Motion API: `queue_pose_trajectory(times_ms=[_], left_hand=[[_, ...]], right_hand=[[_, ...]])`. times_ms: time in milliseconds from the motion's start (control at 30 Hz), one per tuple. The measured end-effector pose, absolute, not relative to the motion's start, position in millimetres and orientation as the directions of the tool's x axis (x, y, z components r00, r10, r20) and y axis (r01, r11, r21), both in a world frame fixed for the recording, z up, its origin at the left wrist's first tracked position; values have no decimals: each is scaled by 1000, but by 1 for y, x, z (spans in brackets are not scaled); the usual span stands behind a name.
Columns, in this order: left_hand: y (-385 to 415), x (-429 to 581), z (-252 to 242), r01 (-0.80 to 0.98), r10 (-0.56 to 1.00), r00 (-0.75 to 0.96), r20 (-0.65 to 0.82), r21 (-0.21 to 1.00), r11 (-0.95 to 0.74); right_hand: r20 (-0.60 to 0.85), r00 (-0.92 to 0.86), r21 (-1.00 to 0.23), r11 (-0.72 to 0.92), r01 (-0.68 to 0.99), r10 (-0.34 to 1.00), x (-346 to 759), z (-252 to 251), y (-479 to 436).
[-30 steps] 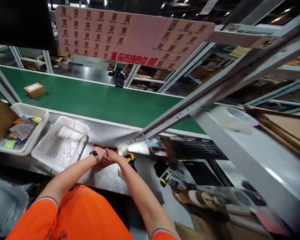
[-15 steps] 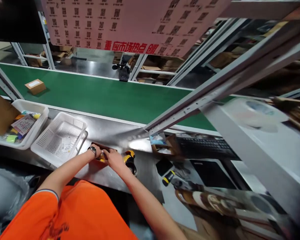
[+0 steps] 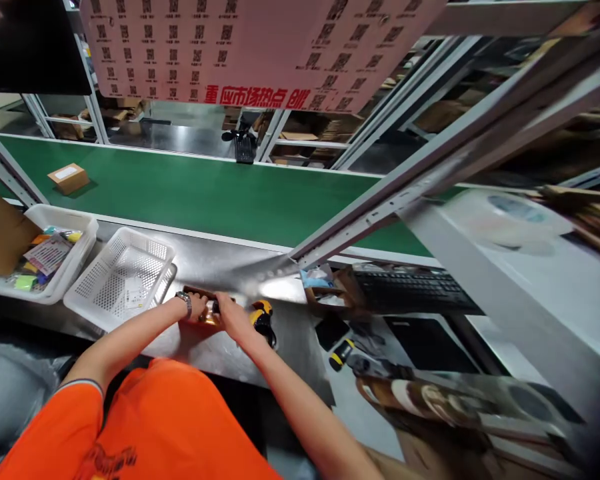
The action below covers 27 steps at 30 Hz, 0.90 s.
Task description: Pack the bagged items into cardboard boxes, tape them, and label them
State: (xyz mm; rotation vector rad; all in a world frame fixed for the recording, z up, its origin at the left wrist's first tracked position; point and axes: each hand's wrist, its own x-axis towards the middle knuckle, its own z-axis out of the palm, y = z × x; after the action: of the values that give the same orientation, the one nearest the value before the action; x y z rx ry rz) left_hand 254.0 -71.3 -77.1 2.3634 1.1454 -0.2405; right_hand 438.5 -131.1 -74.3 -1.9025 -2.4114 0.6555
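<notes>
A small open cardboard box (image 3: 200,328) rests on the metal table, with small items (image 3: 211,313) inside that are too small to identify. My left hand (image 3: 196,305), wearing a watch, reaches over the box's left side. At its right side is my right hand (image 3: 229,313), near the items. The fingers of both hands are bent down and partly hidden at the box. Just right of my right hand lies a yellow and black tool (image 3: 263,320). A white perforated basket (image 3: 105,280) with a label inside stands to the left.
Beyond the table runs a green conveyor (image 3: 190,193) carrying a brown carton (image 3: 69,179). A white bin (image 3: 75,267) of packaged goods is at the left. A slanted metal post (image 3: 360,227), keyboard (image 3: 410,291) and yellow-black scanner (image 3: 341,354) are at the right.
My hands have moved slightly apart over the box, and more of the items between them shows. The view has shifted a little.
</notes>
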Motion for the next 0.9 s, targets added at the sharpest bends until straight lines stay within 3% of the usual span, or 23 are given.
queue_pose_trajectory(times_ms=[100,200,267,333,400,500,733,900], left_hand=[[-63,246,-65,745,647,666,-372,366,-557],[-67,225,-57,688,650,715,-257,423,-590],[-78,208,-58,710,758,642,-113,463,-532],[-91,193,-66,776,887,460,-40,505,-379],[-104,185,-76,817,935,330,-127,535,-216],[-117,183,-91,818,883,348,-316,563,-121],[-124,197,-102,796,786,428,-447,599,-92],[-115,206,-96,821,736,496,-461,526,-223]], right_hand=[[-266,-342,-385,226,895,901,440,-79,-129],[-297,-386,-413,247,876,873,445,-81,-122],[-304,-388,-421,242,874,870,445,-82,-116],[-313,-384,-421,236,876,869,442,-84,-110],[-334,-383,-388,245,889,861,434,-85,-105],[-385,-387,-305,280,910,838,421,-89,-99],[-457,-318,-262,216,941,831,392,-110,-82],[-436,-275,-323,136,937,857,380,-122,-69]])
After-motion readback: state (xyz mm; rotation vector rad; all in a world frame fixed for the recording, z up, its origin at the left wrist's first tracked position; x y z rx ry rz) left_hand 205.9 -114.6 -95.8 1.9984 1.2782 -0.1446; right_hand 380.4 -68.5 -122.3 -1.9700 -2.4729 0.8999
